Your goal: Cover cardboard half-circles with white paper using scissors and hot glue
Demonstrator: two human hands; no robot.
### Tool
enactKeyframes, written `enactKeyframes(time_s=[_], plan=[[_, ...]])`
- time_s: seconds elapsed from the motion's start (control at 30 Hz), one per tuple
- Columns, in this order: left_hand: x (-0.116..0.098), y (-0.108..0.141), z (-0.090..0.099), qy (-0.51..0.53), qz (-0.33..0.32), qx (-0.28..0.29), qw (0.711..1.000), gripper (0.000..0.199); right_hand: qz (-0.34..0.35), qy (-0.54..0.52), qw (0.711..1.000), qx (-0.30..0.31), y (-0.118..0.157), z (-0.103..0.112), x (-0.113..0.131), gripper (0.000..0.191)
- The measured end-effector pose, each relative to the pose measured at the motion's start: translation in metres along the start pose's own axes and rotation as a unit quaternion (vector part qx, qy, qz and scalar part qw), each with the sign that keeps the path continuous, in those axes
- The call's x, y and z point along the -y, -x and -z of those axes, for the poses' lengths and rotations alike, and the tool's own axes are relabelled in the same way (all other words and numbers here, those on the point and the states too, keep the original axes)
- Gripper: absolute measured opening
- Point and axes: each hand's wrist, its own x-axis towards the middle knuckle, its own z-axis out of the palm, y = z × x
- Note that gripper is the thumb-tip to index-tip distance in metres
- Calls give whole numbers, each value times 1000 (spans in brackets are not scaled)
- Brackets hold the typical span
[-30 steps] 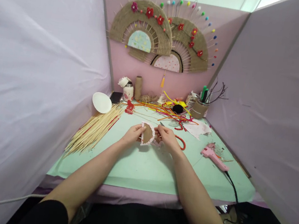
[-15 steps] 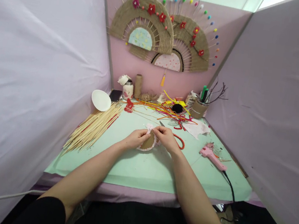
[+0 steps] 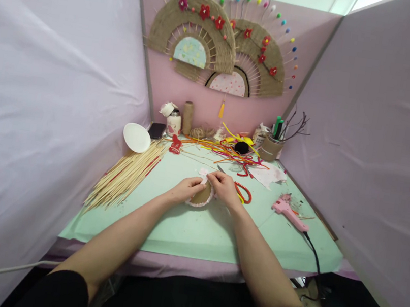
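Between my two hands is a small brown cardboard disc (image 3: 201, 195) with pale pink cloth folded over its edge. My left hand (image 3: 187, 189) is closed on the disc's left side. At the upper right edge, my right hand (image 3: 222, 184) pinches the pink cloth (image 3: 203, 173), whose loose end sticks up past the fingertips. Just right of my right hand lie scissors (image 3: 245, 194) with red and yellow handles, partly hidden behind it.
Thin wooden sticks (image 3: 124, 177) and a white dish (image 3: 137, 137) lie at the left. Coloured pipe cleaners (image 3: 224, 150) spread along the back. At the right are a pink glue gun (image 3: 290, 213) with a black cord and a cloth scrap (image 3: 269, 175).
The whole view has shifted slightly. Both hands keep their hold on the disc and cloth, and more of the scissors' yellow handle now shows beside my right hand.
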Motion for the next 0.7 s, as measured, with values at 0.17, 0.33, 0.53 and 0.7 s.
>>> enactKeyframes(time_s=[0.17,0.33,0.53,0.7], plan=[[3,-2,-1,136,51,11,989,33,-14,48,998,-29,-8,14,-12,37],[1,-7,8,283,130,-93,946,25,-75,298,946,-100,-9,55,-40,20],[-5,-10,30,527,173,-85,827,25,-164,423,891,2,-3,67,-60,20],[-9,-5,37,609,127,-22,783,42,-174,434,884,6,-4,62,-56,14]])
